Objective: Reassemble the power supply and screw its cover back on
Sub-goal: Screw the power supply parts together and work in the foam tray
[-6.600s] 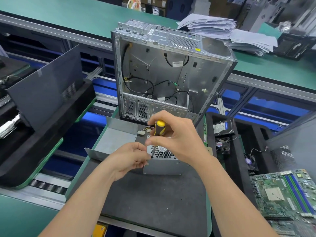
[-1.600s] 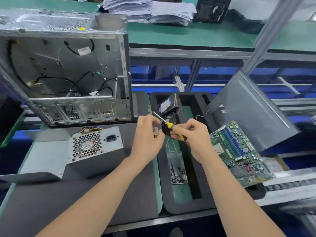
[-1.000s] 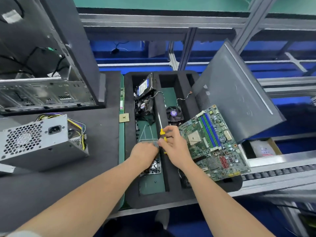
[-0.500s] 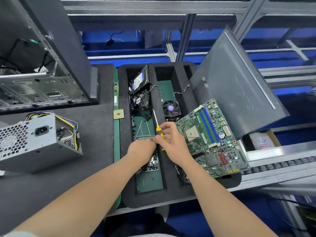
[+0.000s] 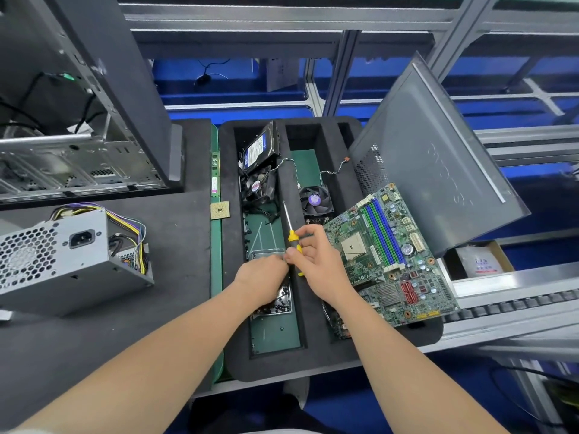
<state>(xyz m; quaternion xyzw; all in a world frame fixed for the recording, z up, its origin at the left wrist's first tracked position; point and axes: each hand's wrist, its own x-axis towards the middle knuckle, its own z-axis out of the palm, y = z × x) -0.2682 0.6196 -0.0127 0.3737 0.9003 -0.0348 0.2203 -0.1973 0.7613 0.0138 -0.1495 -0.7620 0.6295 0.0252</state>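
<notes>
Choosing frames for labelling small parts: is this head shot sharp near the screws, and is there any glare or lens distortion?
Head view: centre sharp, motherboard and screwdriver crisp; screws show as dark specks, partly hidden under the left hand; wide-angle bending splays the rails and computer case at the edges; soft sheen on the side panel, no harsh glare.

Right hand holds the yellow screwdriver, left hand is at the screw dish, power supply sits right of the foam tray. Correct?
No: the head view shows the power supply sitting left of the foam tray. The rest stands.
</notes>
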